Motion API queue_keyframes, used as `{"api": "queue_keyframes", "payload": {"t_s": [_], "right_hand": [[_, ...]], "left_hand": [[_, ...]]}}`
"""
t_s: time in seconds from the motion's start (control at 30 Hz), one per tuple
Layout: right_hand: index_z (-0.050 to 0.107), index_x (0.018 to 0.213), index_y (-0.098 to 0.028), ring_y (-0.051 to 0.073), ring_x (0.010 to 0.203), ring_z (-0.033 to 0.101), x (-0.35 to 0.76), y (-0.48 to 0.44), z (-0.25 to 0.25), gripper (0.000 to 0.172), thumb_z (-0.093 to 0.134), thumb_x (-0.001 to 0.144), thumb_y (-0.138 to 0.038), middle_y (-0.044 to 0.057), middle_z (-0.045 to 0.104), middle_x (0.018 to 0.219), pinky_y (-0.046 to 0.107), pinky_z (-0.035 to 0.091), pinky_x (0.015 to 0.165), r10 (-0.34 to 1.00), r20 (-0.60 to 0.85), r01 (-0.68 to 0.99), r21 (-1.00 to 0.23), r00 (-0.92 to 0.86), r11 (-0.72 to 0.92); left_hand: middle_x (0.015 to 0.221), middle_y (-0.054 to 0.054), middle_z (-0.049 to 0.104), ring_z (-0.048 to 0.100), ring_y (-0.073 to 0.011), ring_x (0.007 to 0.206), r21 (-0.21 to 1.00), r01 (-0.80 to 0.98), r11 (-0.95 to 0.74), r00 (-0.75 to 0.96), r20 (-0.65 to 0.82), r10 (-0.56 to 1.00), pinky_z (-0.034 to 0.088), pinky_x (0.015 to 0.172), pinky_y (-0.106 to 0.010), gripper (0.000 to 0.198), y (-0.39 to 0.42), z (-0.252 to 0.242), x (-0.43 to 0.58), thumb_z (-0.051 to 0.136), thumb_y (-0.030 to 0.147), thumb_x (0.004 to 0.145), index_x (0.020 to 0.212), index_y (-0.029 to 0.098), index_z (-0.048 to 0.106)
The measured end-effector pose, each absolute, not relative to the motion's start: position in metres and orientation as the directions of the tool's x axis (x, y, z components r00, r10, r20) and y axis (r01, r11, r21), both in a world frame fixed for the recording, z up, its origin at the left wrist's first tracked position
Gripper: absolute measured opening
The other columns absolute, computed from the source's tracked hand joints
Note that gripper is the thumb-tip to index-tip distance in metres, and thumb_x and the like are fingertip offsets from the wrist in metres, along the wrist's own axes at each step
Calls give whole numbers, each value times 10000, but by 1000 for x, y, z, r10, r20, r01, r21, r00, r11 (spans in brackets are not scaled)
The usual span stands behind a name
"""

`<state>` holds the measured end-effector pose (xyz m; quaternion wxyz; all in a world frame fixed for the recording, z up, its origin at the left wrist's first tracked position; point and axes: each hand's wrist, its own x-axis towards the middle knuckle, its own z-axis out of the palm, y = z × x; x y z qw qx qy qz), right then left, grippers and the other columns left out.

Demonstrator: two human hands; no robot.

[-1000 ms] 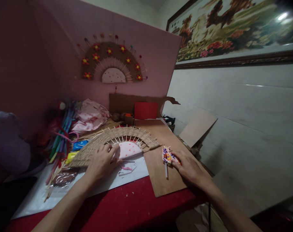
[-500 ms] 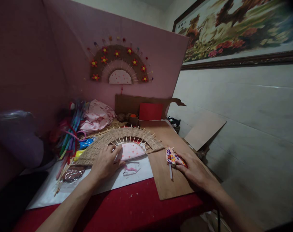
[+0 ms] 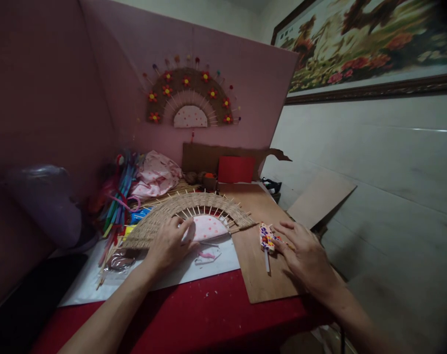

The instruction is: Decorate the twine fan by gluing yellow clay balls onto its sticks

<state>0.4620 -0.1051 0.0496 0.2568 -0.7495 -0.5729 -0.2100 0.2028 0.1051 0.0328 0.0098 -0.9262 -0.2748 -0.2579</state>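
Observation:
A half-round woven fan (image 3: 204, 199) lies on the table, a twine band around thin sticks. At its centre sits a pale half-disc (image 3: 209, 227) with pink dots. My left hand (image 3: 173, 242) rests at the left of the half-disc, over the fan, thumb and bent fingers apart. A flower-patterned glue gun (image 3: 266, 237) lies on the wooden board, a translucent glue stick (image 3: 267, 262) protruding from it. Over the glue gun's right side is my right hand (image 3: 300, 248), its fingers spread and partly hiding the handle.
A finished-looking fan (image 3: 179, 78) with red flowers hangs on the pink panel. Coloured pipe cleaners (image 3: 118, 201), dotted cloth (image 3: 157, 172) and a brown packet (image 3: 120, 260) lie to the left. White paper (image 3: 223, 263) and the wooden board (image 3: 247, 287) cover part of the red tablecloth (image 3: 193, 314).
My right hand has loosened from the glue gun, its fingers lifting and spreading. The left hand stays by the half-disc. The whole view has shifted slightly.

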Motion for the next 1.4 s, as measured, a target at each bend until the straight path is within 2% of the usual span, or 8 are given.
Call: {"api": "queue_keyframes", "payload": {"t_s": [0.2,0.33,0.5,0.67,0.87,1.1,1.23,1.4], "right_hand": [[665,1033,-207,265,1031,561,439,-97,62,228,500,892,-273,108,625,1079,438,434,897,713,653,953,-295,255,-71],[700,885,-217,252,993,585,423,-92,71,192,538,882,-320,93,652,1002,410,454,876,715,617,810,-574,327,125],[678,961,-202,198,900,625,398,-71,82,289,688,768,-417,71,680,973,326,500,791,900,137,11,-989,414,145],[659,867,-154,124,679,611,371,-37,77,378,804,635,-415,33,670,819,204,474,544,964,-30,-514,-850,263,113],[630,758,-122,78,462,537,357,-20,68,316,802,655,-366,-16,608,586,167,421,419,934,-24,-582,-787,357,202],[613,804,-178,80,483,550,386,-17,100,329,840,585,-273,-44,653,660,180,467,441,763,166,-498,-668,625,553],[625,814,-183,76,468,540,396,-14,99,343,840,576,-303,-39,659,664,172,455,424,755,214,-491,-645,620,586],[631,852,-202,85,535,566,398,-14,77,321,819,615,-308,-30,679,754,178,462,440,751,202,-512,-620,629,595]], "left_hand": [[1013,-96,544,514,-250,926,151,541,-828,638,568,520,446,781,-378,386,110,35,199,611,344,782,1141,219,541],[1053,-125,543,512,-268,961,117,536,-836,570,680,461,448,827,-404,440,113,36,199,609,375,795,1185,191,524],[1115,-142,523,501,-290,1035,88,487,-869,484,801,353,435,887,-424,507,102,45,201,615,397,798,1247,199,489],[1168,-141,499,489,-290,1072,48,363,-930,515,822,243,420,921,-436,538,87,53,201,623,389,796,1282,225,462],[1271,-131,469,440,-314,1176,15,369,-929,519,827,219,346,1000,-474,605,77,57,194,640,418,781,1318,267,407],[1044,-92,608,516,-256,1059,347,468,-813,68,903,424,374,953,-429,235,86,59,189,497,169,848,1073,185,564],[886,-52,659,538,-230,910,426,472,-772,382,690,615,424,830,-364,137,101,48,193,527,150,805,873,188,640],[1157,-100,596,480,-278,1056,270,641,-719,612,385,691,389,871,-394,424,97,37,196,623,205,746,1170,202,607]]}}
